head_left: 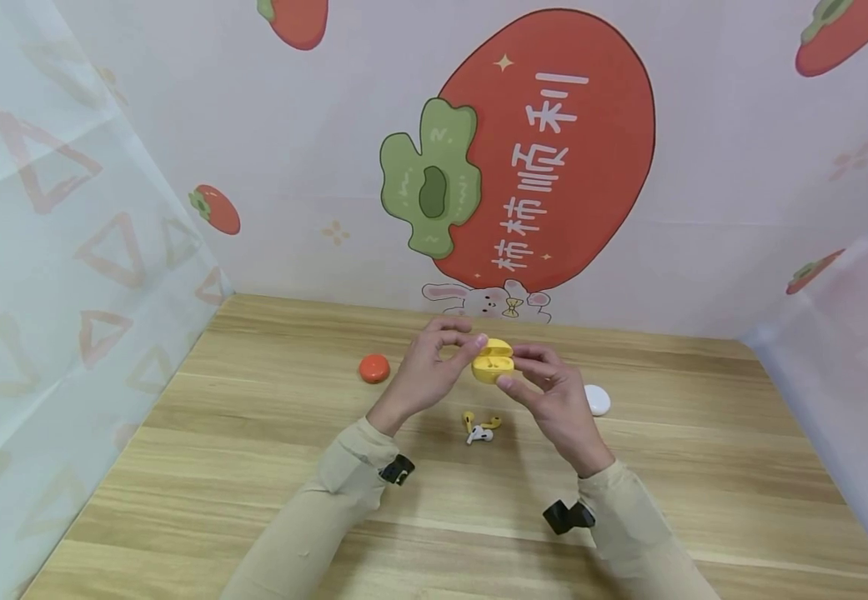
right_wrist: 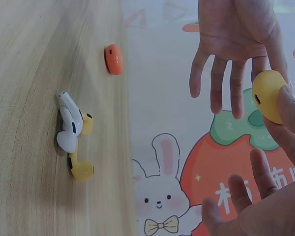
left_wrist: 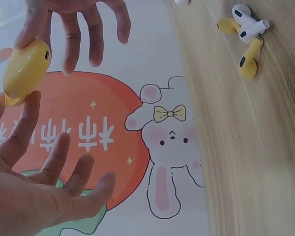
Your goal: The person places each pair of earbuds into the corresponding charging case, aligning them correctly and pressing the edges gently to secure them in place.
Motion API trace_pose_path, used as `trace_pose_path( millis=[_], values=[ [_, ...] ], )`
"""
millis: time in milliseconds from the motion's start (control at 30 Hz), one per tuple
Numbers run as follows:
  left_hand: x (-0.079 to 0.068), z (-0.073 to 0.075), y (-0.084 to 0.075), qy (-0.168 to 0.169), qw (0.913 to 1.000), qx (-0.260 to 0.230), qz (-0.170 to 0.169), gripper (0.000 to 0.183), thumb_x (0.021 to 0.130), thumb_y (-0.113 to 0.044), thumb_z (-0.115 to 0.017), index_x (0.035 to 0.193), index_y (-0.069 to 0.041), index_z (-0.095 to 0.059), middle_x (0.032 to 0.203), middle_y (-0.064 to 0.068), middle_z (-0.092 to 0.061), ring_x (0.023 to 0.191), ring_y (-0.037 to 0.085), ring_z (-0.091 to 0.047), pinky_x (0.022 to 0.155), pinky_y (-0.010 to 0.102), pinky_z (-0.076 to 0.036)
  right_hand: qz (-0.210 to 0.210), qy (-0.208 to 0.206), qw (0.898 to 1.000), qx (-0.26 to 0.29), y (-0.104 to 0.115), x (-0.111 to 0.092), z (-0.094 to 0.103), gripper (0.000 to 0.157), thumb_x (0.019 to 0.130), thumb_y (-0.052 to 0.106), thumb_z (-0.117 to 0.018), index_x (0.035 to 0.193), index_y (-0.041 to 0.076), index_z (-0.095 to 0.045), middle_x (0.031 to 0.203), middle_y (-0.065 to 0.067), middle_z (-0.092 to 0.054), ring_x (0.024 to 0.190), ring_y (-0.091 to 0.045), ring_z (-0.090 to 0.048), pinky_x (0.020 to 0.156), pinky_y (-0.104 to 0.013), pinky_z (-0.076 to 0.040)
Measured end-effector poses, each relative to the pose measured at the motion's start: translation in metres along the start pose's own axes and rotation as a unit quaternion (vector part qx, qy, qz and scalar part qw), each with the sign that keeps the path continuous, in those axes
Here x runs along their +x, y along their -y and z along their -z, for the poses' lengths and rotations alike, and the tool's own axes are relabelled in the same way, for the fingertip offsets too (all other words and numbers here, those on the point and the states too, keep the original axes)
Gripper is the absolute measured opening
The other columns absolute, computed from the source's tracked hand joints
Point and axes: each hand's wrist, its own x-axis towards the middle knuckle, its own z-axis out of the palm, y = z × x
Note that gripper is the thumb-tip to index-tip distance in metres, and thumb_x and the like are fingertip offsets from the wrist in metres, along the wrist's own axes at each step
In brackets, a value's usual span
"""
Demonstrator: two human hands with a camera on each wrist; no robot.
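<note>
A yellow earbud charging case (head_left: 494, 376) is held up over the table between both hands, its lid raised and the inside facing me. My left hand (head_left: 429, 365) pinches it at the lid side with thumb and index finger, the other fingers spread away. On the opposite side, my right hand (head_left: 559, 408) grips the case with the thumb at its lower front. The rounded yellow shell (left_wrist: 27, 71) shows in the left wrist view. Below the hands lie yellow earbuds (right_wrist: 82, 170) and white earbuds (right_wrist: 67, 140), bunched together on the wood.
A closed orange-red case (head_left: 374, 368) sits left of my left hand. Partly hidden behind my right hand is a white case (head_left: 598, 401). The wooden table (head_left: 268, 467) meets a printed backdrop (head_left: 313, 267) at the back, with sheets along both sides.
</note>
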Motion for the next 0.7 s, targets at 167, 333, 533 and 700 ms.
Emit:
trace_pose_path(
  millis=[167, 333, 533, 700],
  values=[
    [0.0, 0.003, 0.003, -0.002, 0.9999, -0.002, 0.012, 0.041, 0.101, -0.045, -0.059, 0.104, -0.008, -0.077, 0.138, 0.008, -0.057, 0.133, 0.028, -0.046, 0.106, 0.062, -0.037, 0.005, 0.0, 1.0, -0.006, 0.0, 0.0, 0.001, 0.03, 0.091, 0.004, -0.075, 0.119, -0.007, -0.071, 0.13, -0.015, -0.056, 0.128, -0.024, -0.048, 0.11, -0.056, -0.039],
    [0.0, 0.006, 0.006, -0.011, 0.9998, -0.003, 0.016, 0.04, 0.102, -0.043, -0.058, 0.112, -0.008, -0.076, 0.138, 0.008, -0.057, 0.134, 0.028, -0.047, 0.108, 0.061, -0.036, 0.011, -0.004, 1.0, -0.016, -0.001, -0.001, 0.002, 0.03, 0.091, 0.004, -0.075, 0.119, -0.007, -0.071, 0.129, -0.015, -0.057, 0.126, -0.024, -0.049, 0.11, -0.056, -0.039],
    [-0.002, 0.006, 0.016, -0.012, 0.9997, 0.021, 0.0, 0.033, 0.102, -0.032, -0.062, 0.114, -0.003, -0.074, 0.131, 0.011, -0.06, 0.128, 0.029, -0.052, 0.107, 0.053, -0.04, 0.007, -0.012, 0.999, -0.03, -0.003, -0.002, 0.006, 0.031, 0.091, 0.006, -0.076, 0.118, -0.006, -0.072, 0.129, -0.015, -0.058, 0.125, -0.024, -0.051, 0.11, -0.055, -0.04],
    [-0.003, 0.002, 0.028, 0.023, 0.9975, 0.064, 0.019, 0.027, 0.1, -0.025, -0.065, 0.118, -0.006, -0.072, 0.129, 0.011, -0.062, 0.128, 0.029, -0.053, 0.108, 0.051, -0.04, -0.007, -0.017, 0.999, -0.039, -0.003, -0.004, 0.009, 0.032, 0.091, 0.01, -0.077, 0.119, -0.006, -0.072, 0.129, -0.014, -0.058, 0.124, -0.024, -0.051, 0.11, -0.055, -0.039]
  ],
)
